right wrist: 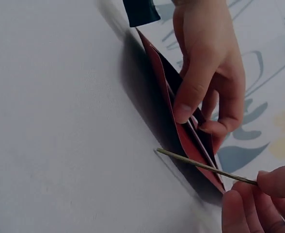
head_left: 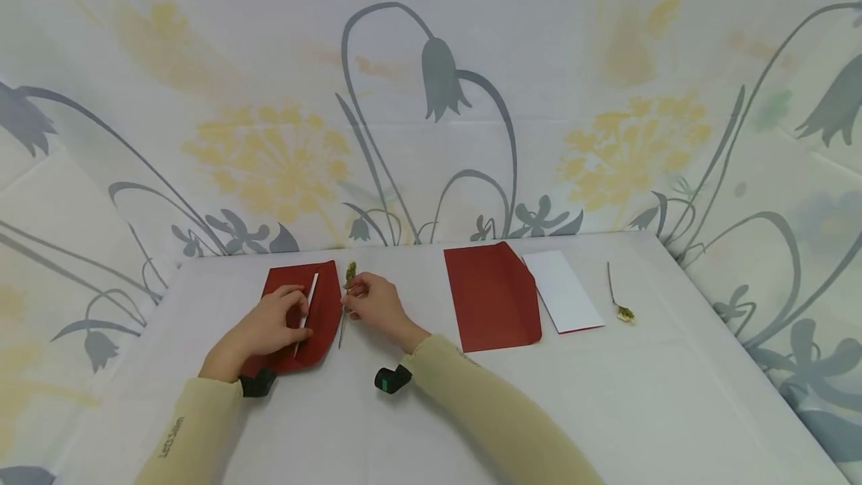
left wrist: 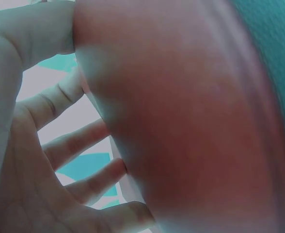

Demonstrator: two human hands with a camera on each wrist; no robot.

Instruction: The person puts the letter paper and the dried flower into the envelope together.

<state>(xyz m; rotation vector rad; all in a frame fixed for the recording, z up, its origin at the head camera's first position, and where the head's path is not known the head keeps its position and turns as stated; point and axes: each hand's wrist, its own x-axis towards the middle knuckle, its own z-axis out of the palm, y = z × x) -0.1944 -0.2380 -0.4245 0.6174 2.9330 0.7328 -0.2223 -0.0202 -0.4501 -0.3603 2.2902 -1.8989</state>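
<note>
A red envelope (head_left: 330, 305) stands gaping at the left of the table, a strip of white card (head_left: 312, 296) showing in its mouth. My left hand (head_left: 269, 324) grips it, thumb at one end of the opening and fingers across; in the left wrist view the red paper (left wrist: 196, 121) fills most of the picture beside the spread fingers. Just right of the envelope, my right hand (head_left: 377, 307) pinches a dried flower sprig (head_left: 351, 272) by its stem, head pointing away. Seen from the right wrist, the thin stem (right wrist: 205, 167) crosses in front of the envelope's edge.
Farther right lie a second red envelope (head_left: 494, 302), a folded white card (head_left: 564, 292) with a red edge partly beside it, and another dried flower sprig (head_left: 625, 313). White cloth (head_left: 404, 440) covers the table; a flower-printed curtain (head_left: 431, 156) hangs behind.
</note>
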